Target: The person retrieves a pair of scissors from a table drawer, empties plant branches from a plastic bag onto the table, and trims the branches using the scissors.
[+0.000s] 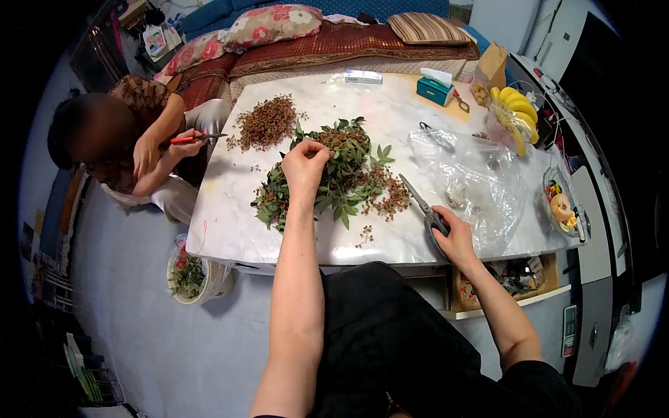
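My left hand (306,167) is over a heap of green leafy sprigs (341,198) with reddish-brown berry clusters. Its fingertips are pinched together; whatever lies between them is too small to make out. In my right hand (454,237), at the table's near edge, is a pair of scissors (426,209) with dark handles, the blades pointing up and left toward the heap. Loose brown berry clusters (390,202) lie between the heap and the blades. Farther back at the left is a separate pile of brown berries (265,122).
Across the left corner sits another person (164,146) holding red-handled scissors (188,139). A bucket of leaf trimmings (188,279) stands on the floor. On the marble-patterned table (230,223) are a clear plastic bag (481,188), bananas (519,108) and a tissue box (435,90). Below, a drawer (550,275) stands open.
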Action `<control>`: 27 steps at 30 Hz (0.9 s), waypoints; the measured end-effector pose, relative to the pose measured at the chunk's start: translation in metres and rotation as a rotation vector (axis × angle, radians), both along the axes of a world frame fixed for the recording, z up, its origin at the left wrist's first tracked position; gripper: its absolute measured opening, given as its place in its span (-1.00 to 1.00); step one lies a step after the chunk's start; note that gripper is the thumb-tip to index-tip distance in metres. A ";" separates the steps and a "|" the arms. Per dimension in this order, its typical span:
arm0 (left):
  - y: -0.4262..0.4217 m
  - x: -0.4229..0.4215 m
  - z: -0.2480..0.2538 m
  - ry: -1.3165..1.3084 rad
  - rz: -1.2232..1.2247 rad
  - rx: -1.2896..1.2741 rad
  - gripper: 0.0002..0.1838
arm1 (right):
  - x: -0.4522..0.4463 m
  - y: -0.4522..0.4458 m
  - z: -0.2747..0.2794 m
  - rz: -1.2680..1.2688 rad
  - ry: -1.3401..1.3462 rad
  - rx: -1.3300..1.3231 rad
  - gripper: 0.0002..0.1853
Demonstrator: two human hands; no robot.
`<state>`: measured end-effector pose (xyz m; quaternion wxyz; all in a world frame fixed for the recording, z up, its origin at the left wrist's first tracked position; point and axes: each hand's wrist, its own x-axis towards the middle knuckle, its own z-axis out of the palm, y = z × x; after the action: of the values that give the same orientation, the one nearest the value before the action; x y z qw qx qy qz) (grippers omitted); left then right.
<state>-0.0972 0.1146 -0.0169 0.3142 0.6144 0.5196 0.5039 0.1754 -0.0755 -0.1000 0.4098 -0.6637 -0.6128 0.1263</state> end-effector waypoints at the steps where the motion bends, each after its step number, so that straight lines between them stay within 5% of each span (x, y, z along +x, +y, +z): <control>1: 0.003 0.001 -0.004 -0.011 0.017 0.005 -0.86 | -0.006 0.001 0.008 0.008 0.011 -0.021 -0.51; 5: 0.009 -0.003 -0.019 0.055 0.064 -0.025 -0.89 | -0.019 0.007 0.024 0.039 0.070 0.018 -0.50; 11: 0.016 -0.007 -0.024 -0.226 0.007 -0.048 -0.85 | -0.028 0.004 0.038 0.080 0.093 -0.001 -0.48; 14: -0.005 0.002 0.013 -0.087 0.065 0.100 -0.86 | -0.031 0.002 0.042 0.101 0.194 -0.011 -0.51; 16: -0.007 0.004 0.014 -0.246 -0.033 0.242 -0.86 | -0.039 -0.002 0.054 0.178 0.550 -0.048 -0.56; 27: -0.001 0.006 0.004 -0.211 -0.032 0.325 -0.85 | -0.048 -0.004 0.078 0.306 0.815 -0.336 -0.54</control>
<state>-0.0910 0.1133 -0.0129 0.2716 0.6089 0.3857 0.6377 0.1278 -0.0796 -0.0216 0.4806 -0.5192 -0.4639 0.5332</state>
